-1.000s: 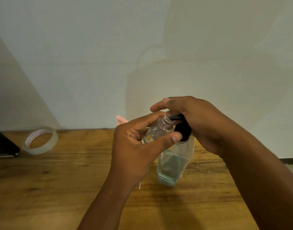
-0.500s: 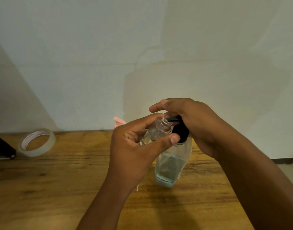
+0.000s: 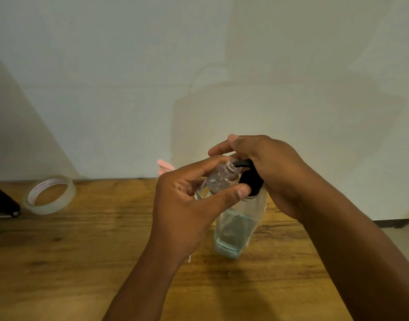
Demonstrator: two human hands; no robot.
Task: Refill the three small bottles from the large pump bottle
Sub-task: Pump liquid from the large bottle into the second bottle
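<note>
small bottle held at the pump spout

while the left hand [image 3: 187,205] grips a small clear bottle [image 3: 218,181], tilted with its threaded open neck up against the black spout, the right hand [image 3: 275,172] curls over the black pump head [image 3: 252,181] of the large pump bottle [image 3: 238,225]. that is the single head view, looking down past both forearms. the left thumb lies across the small bottle's lower side, fingers wrapped behind it. the right hand's fingers bend over the top of the pump, and its palm hides the far side of the big bottle.

behind the left hand a pink cap or pump top [image 3: 164,166] pokes up; what it sits on is hidden. off to the left lies a roll of clear tape [image 3: 49,194] with a white printed core, flat on its side, and at the far left edge a dark flat object [image 3: 2,205] is cut off by the frame.

the large bottle is clear plastic, squarish in the base, with pale bluish liquid low inside. the small bottle is round, clear and ridged at the neck.

everything stands on a wooden table [image 3: 83,251], warm brown with dark grain streaks. a plain pale wall [image 3: 129,89] rises straight behind it, with soft shadows across it.
</note>
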